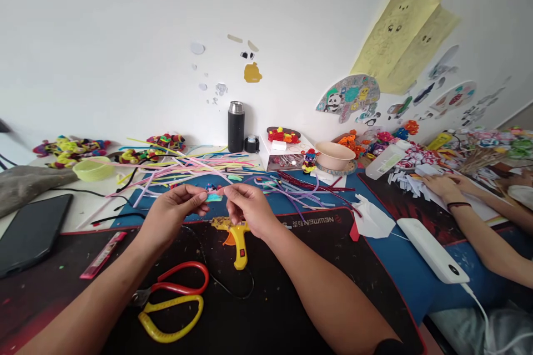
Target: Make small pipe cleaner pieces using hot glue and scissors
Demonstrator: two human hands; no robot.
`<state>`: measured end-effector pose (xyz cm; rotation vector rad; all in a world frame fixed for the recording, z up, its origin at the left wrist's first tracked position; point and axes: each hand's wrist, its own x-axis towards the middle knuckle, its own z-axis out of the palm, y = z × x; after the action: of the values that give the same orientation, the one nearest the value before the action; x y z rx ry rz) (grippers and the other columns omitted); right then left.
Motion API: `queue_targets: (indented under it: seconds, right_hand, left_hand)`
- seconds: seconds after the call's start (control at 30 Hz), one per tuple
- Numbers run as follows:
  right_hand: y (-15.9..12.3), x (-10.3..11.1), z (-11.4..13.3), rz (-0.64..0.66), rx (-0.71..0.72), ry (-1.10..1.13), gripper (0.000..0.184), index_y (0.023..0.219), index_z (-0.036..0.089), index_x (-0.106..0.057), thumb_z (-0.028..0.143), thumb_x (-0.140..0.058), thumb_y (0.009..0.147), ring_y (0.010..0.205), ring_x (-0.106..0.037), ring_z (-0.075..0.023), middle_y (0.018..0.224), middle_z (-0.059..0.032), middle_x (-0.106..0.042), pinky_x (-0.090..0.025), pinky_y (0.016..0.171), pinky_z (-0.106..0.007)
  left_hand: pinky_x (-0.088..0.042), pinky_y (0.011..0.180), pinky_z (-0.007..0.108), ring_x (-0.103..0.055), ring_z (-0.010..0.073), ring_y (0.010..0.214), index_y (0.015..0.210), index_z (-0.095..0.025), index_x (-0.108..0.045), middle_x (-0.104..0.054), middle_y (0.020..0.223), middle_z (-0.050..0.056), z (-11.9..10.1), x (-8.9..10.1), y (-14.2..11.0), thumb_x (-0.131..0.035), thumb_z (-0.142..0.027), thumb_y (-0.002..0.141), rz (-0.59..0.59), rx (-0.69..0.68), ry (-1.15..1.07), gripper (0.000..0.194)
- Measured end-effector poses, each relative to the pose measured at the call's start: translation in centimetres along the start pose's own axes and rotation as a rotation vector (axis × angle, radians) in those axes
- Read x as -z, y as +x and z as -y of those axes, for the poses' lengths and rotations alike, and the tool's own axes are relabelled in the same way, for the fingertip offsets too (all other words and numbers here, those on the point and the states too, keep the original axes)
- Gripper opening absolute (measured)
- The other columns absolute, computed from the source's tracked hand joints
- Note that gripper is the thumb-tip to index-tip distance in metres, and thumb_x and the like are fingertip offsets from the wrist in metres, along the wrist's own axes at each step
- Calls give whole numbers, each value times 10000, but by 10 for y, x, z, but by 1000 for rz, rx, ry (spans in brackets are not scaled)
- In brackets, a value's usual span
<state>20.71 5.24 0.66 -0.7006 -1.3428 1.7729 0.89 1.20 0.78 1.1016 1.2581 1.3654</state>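
My left hand (175, 208) and my right hand (247, 205) meet above the black desk mat (291, 288). Both pinch a small teal and multicoloured craft piece (214, 194) between their fingertips. What the piece is exactly I cannot make out. Just below my right hand lies a yellow glue gun (235, 238) with its cord trailing toward me. A heap of coloured pipe cleaners (195, 169) spreads out just behind my hands.
Red and yellow scissors (170, 299) lie near my left forearm, with a pink stick (102, 255) and a dark tablet (31, 233) further left. A black flask (235, 126) stands by the wall. Another person's hand (443, 186) rests at right, beside a white power bank (433, 249).
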Motion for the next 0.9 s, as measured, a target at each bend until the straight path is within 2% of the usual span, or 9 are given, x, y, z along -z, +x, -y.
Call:
queue_targets:
  seconds: [0.1, 0.17, 0.27, 0.33, 0.5, 0.6, 0.7, 0.77, 0.9]
  right_hand:
    - [2, 2, 2, -85, 19, 37, 508, 1028, 173, -772, 655, -754, 867, 407, -501, -72, 594, 63, -565, -331, 419, -220]
    - [4, 4, 0, -108, 8, 40, 531, 1114, 178, -754, 661, -728, 895, 417, -535, -77, 638, 54, -599, -337, 410, -213]
    - [5, 5, -5, -54, -23, 3, 562, 1291, 198, -693, 631, -711, 933, 450, -616, -96, 717, 38, -654, -344, 395, -203]
    - [4, 2, -8, -7, -24, -43, 582, 1333, 203, -664, 602, -745, 917, 464, -649, -107, 748, 33, -674, -358, 390, -201]
    - [0, -5, -8, -16, -18, -140, 530, 1152, 175, -670, 594, -793, 851, 417, -610, -98, 698, 48, -653, -354, 378, -201]
    - [0, -5, -7, -58, -13, -152, 498, 1064, 173, -657, 600, -782, 842, 407, -585, -98, 641, 57, -632, -351, 383, -204]
    - [0, -5, -6, -76, -8, -157, 470, 1026, 177, -649, 591, -775, 844, 406, -562, -97, 603, 65, -615, -371, 397, -210]
    - [-1, -6, -6, -74, -10, -171, 449, 1003, 180, -645, 582, -770, 849, 401, -547, -95, 584, 70, -602, -370, 400, -212]
    - [-4, -9, -5, -67, -15, -217, 438, 981, 187, -633, 580, -773, 847, 386, -527, -91, 570, 74, -594, -360, 399, -215]
  left_hand:
    - [-587, 642, 291, -697, 183, 619, 804, -193, -802, -754, 698, 36, 0, 0, 1, -985, -575, 609, -43, -18, -26, 467]
    - [-591, 650, 295, -703, 187, 627, 818, -197, -802, -764, 716, 39, 0, -1, 0, -985, -566, 617, -54, -29, -37, 458]
    - [-596, 657, 304, -709, 195, 640, 831, -202, -804, -772, 730, 43, -2, -3, -2, -978, -557, 638, -36, -43, -41, 440]
    - [-598, 656, 312, -710, 204, 649, 829, -205, -802, -764, 713, 42, -3, -5, -3, -972, -561, 645, -18, -52, -38, 436]
    - [-600, 663, 329, -706, 204, 657, 863, -206, -811, -773, 770, 47, -5, -9, -7, -957, -550, 675, 27, -54, -34, 418]
    - [-607, 701, 344, -720, 210, 693, 986, -214, -827, -793, 845, 56, -5, -10, -8, -949, -530, 698, 49, -43, -56, 445]
    - [-608, 727, 348, -733, 219, 720, 1085, -228, -811, -797, 835, 46, -7, -11, -10, -968, -507, 675, 54, -15, -85, 520]
    - [-603, 717, 338, -730, 211, 709, 1066, -230, -804, -795, 823, 39, -8, -12, -10, -981, -493, 657, 37, -7, -99, 518]
    - [-587, 684, 321, -702, 192, 670, 896, -205, -799, -769, 778, 37, -5, -11, -8, -972, -512, 666, 8, -24, -122, 420]
